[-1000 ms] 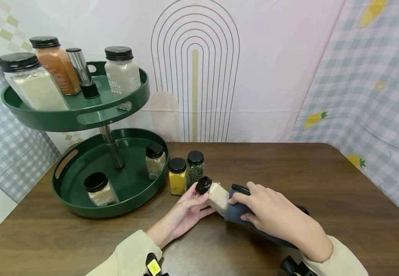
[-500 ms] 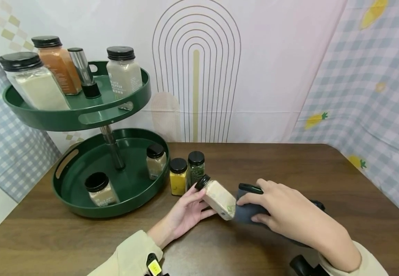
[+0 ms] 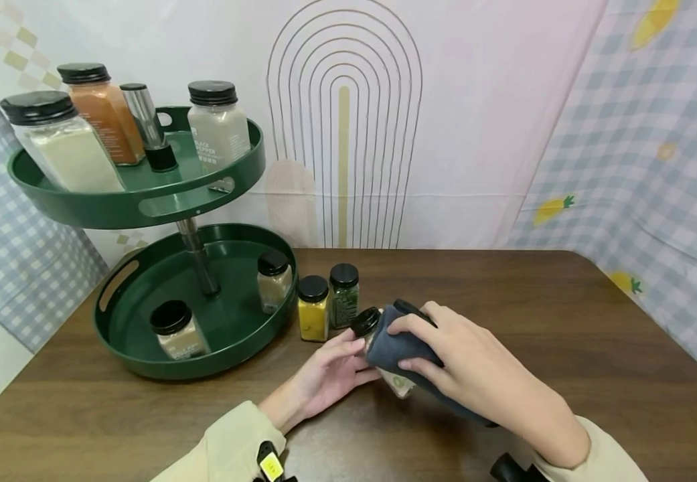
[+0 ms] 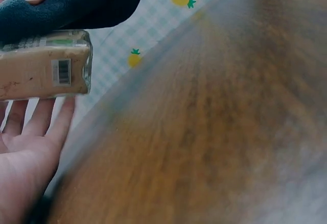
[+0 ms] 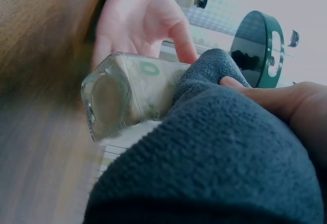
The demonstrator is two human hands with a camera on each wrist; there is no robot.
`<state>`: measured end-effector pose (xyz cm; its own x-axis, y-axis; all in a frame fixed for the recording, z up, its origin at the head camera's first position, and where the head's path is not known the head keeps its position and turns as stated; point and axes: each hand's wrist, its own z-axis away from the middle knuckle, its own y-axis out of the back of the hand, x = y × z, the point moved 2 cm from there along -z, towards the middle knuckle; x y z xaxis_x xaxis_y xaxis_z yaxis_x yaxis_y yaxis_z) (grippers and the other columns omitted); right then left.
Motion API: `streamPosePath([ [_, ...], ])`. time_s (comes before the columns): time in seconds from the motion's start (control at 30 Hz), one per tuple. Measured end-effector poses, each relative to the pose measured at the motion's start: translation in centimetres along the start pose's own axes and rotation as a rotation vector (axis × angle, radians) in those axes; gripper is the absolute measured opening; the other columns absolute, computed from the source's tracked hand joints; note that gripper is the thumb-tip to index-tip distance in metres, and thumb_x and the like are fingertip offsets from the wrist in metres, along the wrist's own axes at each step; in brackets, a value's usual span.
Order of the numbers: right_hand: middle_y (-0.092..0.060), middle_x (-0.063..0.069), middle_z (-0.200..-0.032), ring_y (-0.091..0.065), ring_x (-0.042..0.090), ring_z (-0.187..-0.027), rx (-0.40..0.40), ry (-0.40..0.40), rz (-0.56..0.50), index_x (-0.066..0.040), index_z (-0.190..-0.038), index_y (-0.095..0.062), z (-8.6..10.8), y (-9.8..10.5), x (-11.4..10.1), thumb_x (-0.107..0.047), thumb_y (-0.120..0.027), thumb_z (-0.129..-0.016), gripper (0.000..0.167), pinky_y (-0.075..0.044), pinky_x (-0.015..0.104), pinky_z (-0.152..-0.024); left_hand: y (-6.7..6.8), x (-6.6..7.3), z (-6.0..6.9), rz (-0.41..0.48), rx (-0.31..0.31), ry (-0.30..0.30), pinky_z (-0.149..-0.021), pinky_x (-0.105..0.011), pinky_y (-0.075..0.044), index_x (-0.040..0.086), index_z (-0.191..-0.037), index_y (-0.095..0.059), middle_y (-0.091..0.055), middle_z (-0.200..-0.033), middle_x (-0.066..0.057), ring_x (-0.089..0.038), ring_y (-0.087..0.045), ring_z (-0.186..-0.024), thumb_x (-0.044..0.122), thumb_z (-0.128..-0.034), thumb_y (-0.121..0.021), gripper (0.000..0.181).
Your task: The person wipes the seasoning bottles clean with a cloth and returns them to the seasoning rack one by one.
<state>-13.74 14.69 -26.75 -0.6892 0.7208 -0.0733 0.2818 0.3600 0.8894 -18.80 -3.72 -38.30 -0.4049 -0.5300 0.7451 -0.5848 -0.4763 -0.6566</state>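
My left hand [image 3: 330, 378] grips a glass spice jar [image 4: 36, 73] with pale tan powder, thumb and fingers near its black-lidded end. The jar lies tilted above the table, its base toward the lower right in the head view. My right hand [image 3: 465, 355] grips a dark blue-grey cloth [image 3: 399, 345], which lies over the jar's upper side and touches it. Much of the jar body is hidden under the cloth in the head view. The jar's square glass base [image 5: 107, 101] shows in the right wrist view.
A two-tier green stand [image 3: 252, 331] is on the left, several black-lidded jars on its trays. A yellow spice jar [image 3: 313, 318] and a green herb jar [image 3: 345, 301] stand beside it, just behind my left hand. The wooden table [image 3: 505, 288] extends right.
My right hand drew the cloth off the jar toward the right, uncovering its base, then brought it back left over the jar. My left hand keeps its hold in about the same place.
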Motion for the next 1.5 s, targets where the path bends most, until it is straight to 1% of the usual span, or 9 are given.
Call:
streamPosePath([
  [0.13,-0.045,-0.01,-0.086,-0.046,0.002,-0.07,0.0,0.001,-0.004,-0.029,-0.11,-0.058,0.1,0.2,0.0,-0.027,-0.076,-0.076,0.039,-0.042,0.021,-0.061,-0.2,0.0,0.0,-0.022,-0.027,0.027,-0.105,-0.049,-0.035,0.014,-0.14,-0.032,-0.05,-0.134,-0.003,-0.02,-0.049,-0.122,0.017,-0.0954,-0.043,0.046],
  [0.3,-0.042,-0.01,-0.083,-0.042,0.002,-0.066,-0.028,0.005,-0.003,-0.03,-0.109,-0.058,0.1,0.1,0.0,-0.027,-0.076,-0.077,0.037,-0.039,0.018,-0.059,-0.2,0.1,-0.1,-0.073,0.029,0.025,-0.103,-0.051,-0.036,0.015,-0.144,-0.028,-0.047,-0.137,-0.003,-0.02,-0.048,-0.123,0.016,-0.0924,-0.049,0.056],
  [0.4,-0.041,-0.01,-0.08,-0.039,0.002,-0.063,-0.061,-0.017,0.022,-0.032,-0.107,-0.059,0.2,0.2,0.1,-0.027,-0.076,-0.076,0.036,-0.036,0.018,-0.056,-0.1,0.2,-0.1,-0.072,0.08,0.009,-0.103,-0.051,-0.036,0.015,-0.144,-0.028,-0.048,-0.135,-0.001,-0.018,-0.05,-0.121,0.017,-0.0917,-0.051,0.057],
  [0.6,-0.041,-0.01,-0.077,-0.039,0.003,-0.062,-0.152,-0.069,0.066,-0.034,-0.104,-0.058,0.3,0.3,0.6,-0.027,-0.077,-0.076,0.034,-0.035,0.019,-0.054,0.2,0.2,0.0,0.005,0.143,-0.032,-0.104,-0.053,-0.034,0.02,-0.14,-0.036,-0.053,-0.126,0.0,-0.016,-0.051,-0.116,0.015,-0.0937,-0.047,0.048],
  [0.7,-0.041,-0.01,-0.077,-0.04,0.003,-0.062,-0.173,-0.069,0.081,-0.035,-0.103,-0.058,0.4,0.3,0.8,-0.027,-0.077,-0.075,0.035,-0.036,0.02,-0.053,0.3,0.3,0.0,0.016,0.168,-0.031,-0.104,-0.053,-0.034,0.022,-0.138,-0.038,-0.052,-0.123,-0.001,-0.017,-0.05,-0.115,0.017,-0.0944,-0.045,0.044],
  [0.9,-0.043,-0.009,-0.077,-0.043,0.003,-0.061,-0.206,-0.066,0.102,-0.036,-0.1,-0.057,0.7,0.6,1.1,-0.025,-0.078,-0.073,0.037,-0.036,0.021,-0.051,0.4,0.4,0.0,0.039,0.224,-0.018,-0.103,-0.055,-0.034,0.022,-0.137,-0.035,-0.048,-0.124,-0.003,-0.02,-0.048,-0.117,0.023,-0.095,-0.044,0.043],
  [1.2,-0.041,-0.009,-0.072,-0.038,0.004,-0.058,-0.288,-0.071,0.173,-0.036,-0.095,-0.057,1.2,1.1,1.7,-0.025,-0.079,-0.07,0.035,-0.032,0.019,-0.047,0.4,0.4,-0.1,0.076,0.219,0.01,-0.101,-0.057,-0.035,0.017,-0.142,-0.024,-0.044,-0.127,-0.008,-0.023,-0.048,-0.118,0.029,-0.0963,-0.042,0.051],
  [1.37,-0.043,-0.012,-0.076,-0.042,0.002,-0.063,-0.292,-0.048,0.112,-0.037,-0.097,-0.058,1.4,1.9,1.8,-0.025,-0.079,-0.071,0.035,-0.036,0.02,-0.051,0.3,0.4,-0.1,0.072,0.211,0.005,-0.1,-0.057,-0.036,0.019,-0.137,-0.025,-0.045,-0.123,-0.007,-0.024,-0.049,-0.116,0.025,-0.0952,-0.043,0.046],
  [1.5,-0.043,-0.013,-0.078,-0.043,0.002,-0.065,-0.266,-0.01,0.075,-0.037,-0.1,-0.058,1.3,1.8,1.7,-0.025,-0.078,-0.072,0.036,-0.037,0.02,-0.054,0.3,0.3,0.0,0.082,0.234,0.002,-0.099,-0.059,-0.036,0.025,-0.141,-0.012,-0.042,-0.127,-0.008,-0.025,-0.047,-0.118,0.023,-0.0946,-0.046,0.058],
])
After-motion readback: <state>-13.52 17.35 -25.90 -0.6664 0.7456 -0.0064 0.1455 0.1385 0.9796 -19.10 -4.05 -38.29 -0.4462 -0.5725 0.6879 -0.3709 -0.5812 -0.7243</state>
